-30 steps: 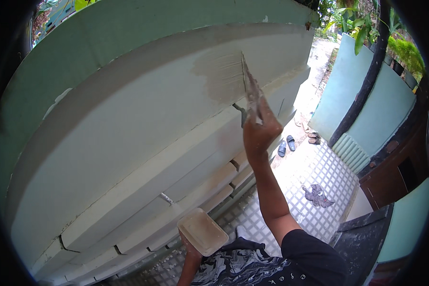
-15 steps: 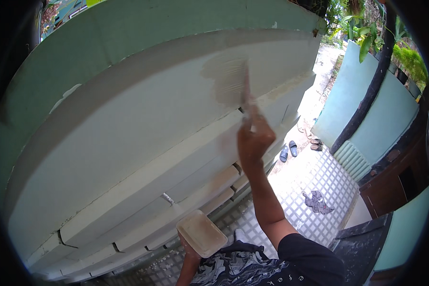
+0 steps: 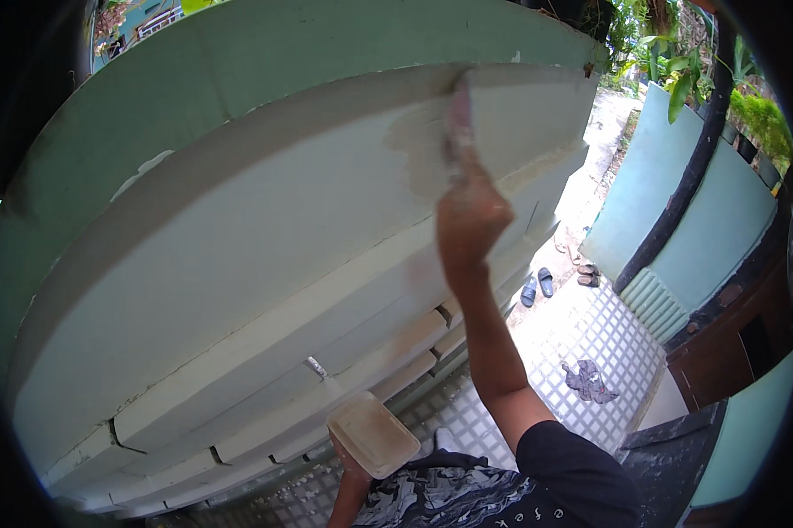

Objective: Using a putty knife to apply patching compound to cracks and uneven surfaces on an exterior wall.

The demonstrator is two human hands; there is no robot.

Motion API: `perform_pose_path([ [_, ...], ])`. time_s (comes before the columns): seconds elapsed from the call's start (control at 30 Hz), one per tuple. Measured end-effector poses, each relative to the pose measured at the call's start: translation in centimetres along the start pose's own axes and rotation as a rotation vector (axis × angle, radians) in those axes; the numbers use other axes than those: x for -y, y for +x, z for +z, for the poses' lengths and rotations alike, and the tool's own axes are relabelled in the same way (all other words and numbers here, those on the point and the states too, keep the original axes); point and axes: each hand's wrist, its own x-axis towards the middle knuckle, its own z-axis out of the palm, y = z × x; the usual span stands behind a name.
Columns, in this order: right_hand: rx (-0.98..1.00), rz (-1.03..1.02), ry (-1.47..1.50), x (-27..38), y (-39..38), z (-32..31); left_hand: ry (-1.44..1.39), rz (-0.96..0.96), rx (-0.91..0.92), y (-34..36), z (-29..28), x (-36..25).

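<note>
My right hand (image 3: pixel 471 216) is closed on a putty knife (image 3: pixel 460 119), blurred by motion, with its blade raised against the white wall (image 3: pixel 238 220) just under the green upper band (image 3: pixel 308 44). A damp beige patch of smeared coating (image 3: pixel 414 158) lies around the blade. My left hand (image 3: pixel 342 453) grips a shallow beige rectangular container (image 3: pixel 373 433) low in front of my body, most of its fingers hidden by it.
Stepped ledges (image 3: pixel 282 405) run along the wall below. To the right are a tiled floor (image 3: pixel 590 343) with a crumpled cloth (image 3: pixel 590 378), slippers (image 3: pixel 537 286), a pale blue wall (image 3: pixel 713 255) with a dark pipe (image 3: pixel 678 202), potted plants (image 3: pixel 753 114) and a brown cabinet (image 3: pixel 722 343).
My right hand and the knife have moved up the wall toward the green band. My left hand and the container stay in about the same place.
</note>
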Motion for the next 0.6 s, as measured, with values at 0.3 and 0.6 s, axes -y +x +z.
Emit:
perform_pose_path([
  [0.3, 0.017, -0.181, 0.318, 4.8, -1.6, -4.1, -0.015, -0.032, 0.016, -0.3, 0.3, -0.6],
  [0.6, 0.090, -0.128, 0.100, 3.6, -1.9, -0.8, -0.023, -0.019, -0.038, -0.4, 0.0, -0.6],
])
